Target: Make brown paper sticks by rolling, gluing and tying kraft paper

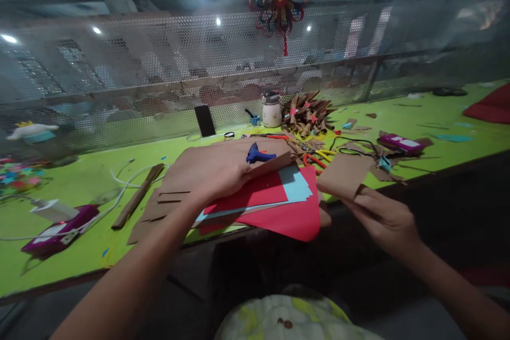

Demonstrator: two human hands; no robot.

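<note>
My left hand (225, 176) is closed on the near edge of a large brown kraft paper sheet (195, 156), and that edge is raised off the stack. A blue glue gun (260, 154) lies on the sheet just beyond my fingers. Under the raised edge show red paper (303, 220) and light blue paper (297, 186). Out to the right, past the table's front edge, my right hand (388, 218) pinches a small brown paper piece (346, 174) by its lower corner. Orange-handled scissors (314, 161) lie partly hidden behind that piece.
On the green table (91, 175) are a brown paper roll (137, 196), a purple power strip (59, 228) with white cable, and another purple strip (402, 143). A bundle of paper rolls (308, 114), a jar (271, 110) and a phone (204, 120) stand at the back by the mesh.
</note>
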